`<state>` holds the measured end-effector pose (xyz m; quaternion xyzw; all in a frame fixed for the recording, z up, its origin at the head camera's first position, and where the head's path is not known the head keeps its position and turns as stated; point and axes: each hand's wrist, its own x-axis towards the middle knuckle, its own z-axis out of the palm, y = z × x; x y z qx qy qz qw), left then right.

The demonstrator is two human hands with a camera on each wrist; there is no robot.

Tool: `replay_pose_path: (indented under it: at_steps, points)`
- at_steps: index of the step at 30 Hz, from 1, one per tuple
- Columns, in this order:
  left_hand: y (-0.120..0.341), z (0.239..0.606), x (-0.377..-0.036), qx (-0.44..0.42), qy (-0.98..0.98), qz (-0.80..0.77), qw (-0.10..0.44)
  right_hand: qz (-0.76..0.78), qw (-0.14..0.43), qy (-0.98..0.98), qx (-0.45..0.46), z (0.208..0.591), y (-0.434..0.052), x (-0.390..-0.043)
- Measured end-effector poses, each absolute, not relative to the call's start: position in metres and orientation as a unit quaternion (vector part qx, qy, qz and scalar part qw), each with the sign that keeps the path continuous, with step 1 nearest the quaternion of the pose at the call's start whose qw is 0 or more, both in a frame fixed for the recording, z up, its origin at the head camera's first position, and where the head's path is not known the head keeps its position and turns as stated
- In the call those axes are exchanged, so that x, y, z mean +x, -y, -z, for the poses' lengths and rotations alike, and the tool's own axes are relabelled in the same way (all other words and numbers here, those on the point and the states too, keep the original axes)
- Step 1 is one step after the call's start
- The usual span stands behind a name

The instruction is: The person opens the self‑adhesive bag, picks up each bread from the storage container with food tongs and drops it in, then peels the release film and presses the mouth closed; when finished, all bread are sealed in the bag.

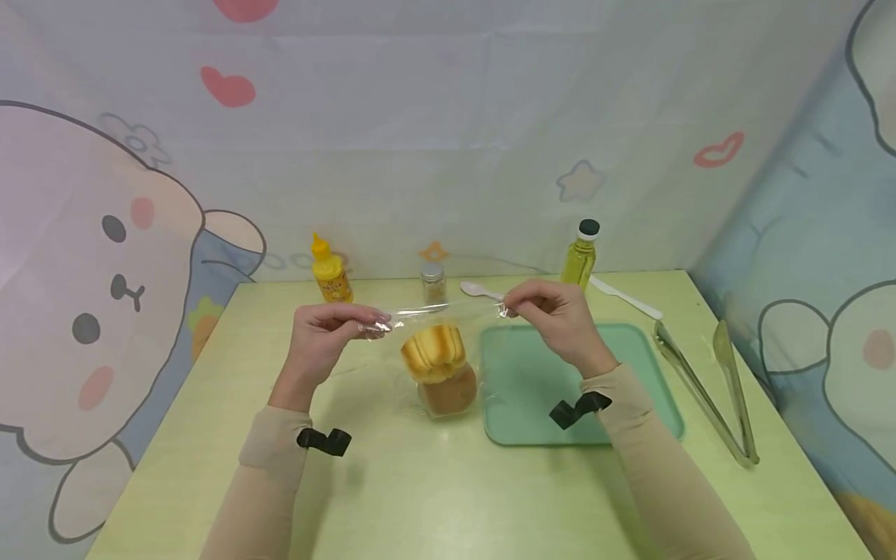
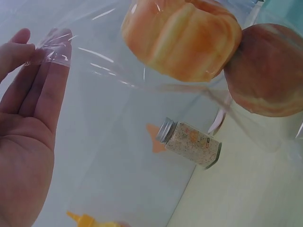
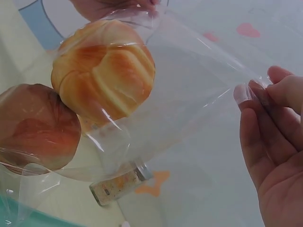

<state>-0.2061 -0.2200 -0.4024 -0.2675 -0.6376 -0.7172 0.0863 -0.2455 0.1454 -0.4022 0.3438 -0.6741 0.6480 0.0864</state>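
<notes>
A clear plastic bag [image 1: 420, 312] is stretched between both hands by its top corners. Inside it lie a golden ridged bread roll [image 1: 434, 354] and, below that, a round brown bun [image 1: 449, 393]. My left hand [image 1: 318, 346] pinches the left corner between thumb and fingers. At the opposite corner my right hand [image 1: 563, 327] pinches the film in the same way. The right wrist view shows the roll [image 3: 104, 71] and the bun [image 3: 38, 130] touching each other behind the film. From the left wrist, the left fingertips are seen under a fold of plastic.
A green tray [image 1: 581, 435] lies right of the bag, partly beneath the right forearm. Metal tongs [image 1: 707, 397] rest further right. Along the back stand a yellow squeeze bottle [image 1: 332, 272], a seasoning jar [image 1: 434, 285] and an oil bottle [image 1: 579, 260]. A white spoon [image 1: 476, 289] and white knife [image 1: 626, 297] lie there.
</notes>
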Motion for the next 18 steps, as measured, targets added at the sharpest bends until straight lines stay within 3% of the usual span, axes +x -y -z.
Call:
replay_pose_path:
  at_steps: [13, 18]
  points:
    - [0.2238, 0.4045, -0.2079, -0.316, 0.633, 0.701, 0.088, -0.652, 0.073, 0.670, 0.347, 0.4024, -0.1473, -0.2458]
    - [0.2192, 0.4019, -0.2055, -0.281, 0.650, 0.698, 0.103, -0.657, 0.060, 0.683, 0.314, 0.3989, -0.1458, -0.2433]
